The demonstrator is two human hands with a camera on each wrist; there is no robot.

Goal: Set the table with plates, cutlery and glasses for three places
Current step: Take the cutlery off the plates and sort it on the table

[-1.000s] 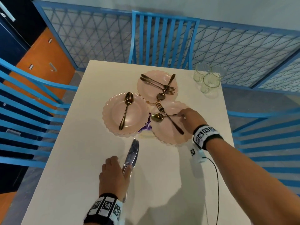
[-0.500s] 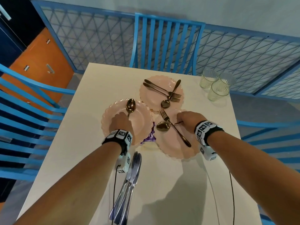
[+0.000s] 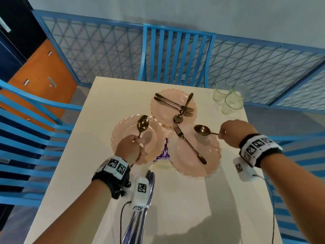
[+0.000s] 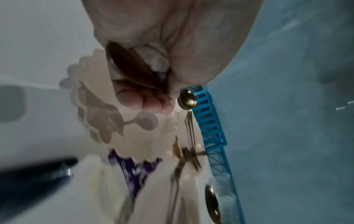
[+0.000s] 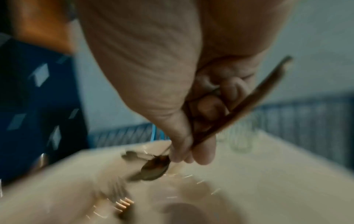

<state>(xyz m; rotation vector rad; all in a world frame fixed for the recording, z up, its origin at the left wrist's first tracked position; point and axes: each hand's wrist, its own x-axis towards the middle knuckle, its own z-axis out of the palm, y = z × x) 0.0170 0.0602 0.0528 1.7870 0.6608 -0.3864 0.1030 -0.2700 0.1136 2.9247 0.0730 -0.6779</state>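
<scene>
Your left hand (image 3: 131,149) pinches the handle of a bronze spoon (image 3: 142,122), bowl raised over the left pink plate (image 3: 123,136); its shadow falls on the plate in the left wrist view. Your right hand (image 3: 233,132) is curled round the handle of a second spoon (image 3: 202,130), held level above the far edge of the right pink plate (image 3: 209,155); the right wrist view is blurred, but the handle appears to run through your fingers (image 5: 203,151). One fork (image 3: 189,145) lies diagonally on that right plate. The far plate (image 3: 158,110) carries two forks (image 3: 175,105) and a third spoon (image 3: 182,110), crossed over one another. All three plates sit close together mid-surface, rims touching or overlapping; a purple packet (image 3: 165,152) shows between the two near ones. Silver knives (image 3: 142,217) lie bunched at the near edge of the white surface (image 3: 202,208), partly behind your left wrist unit. Three ribbed glasses (image 3: 228,98) cluster at the far right corner, touching. Blue slatted chairs (image 3: 177,55) stand at the far end and both sides.
</scene>
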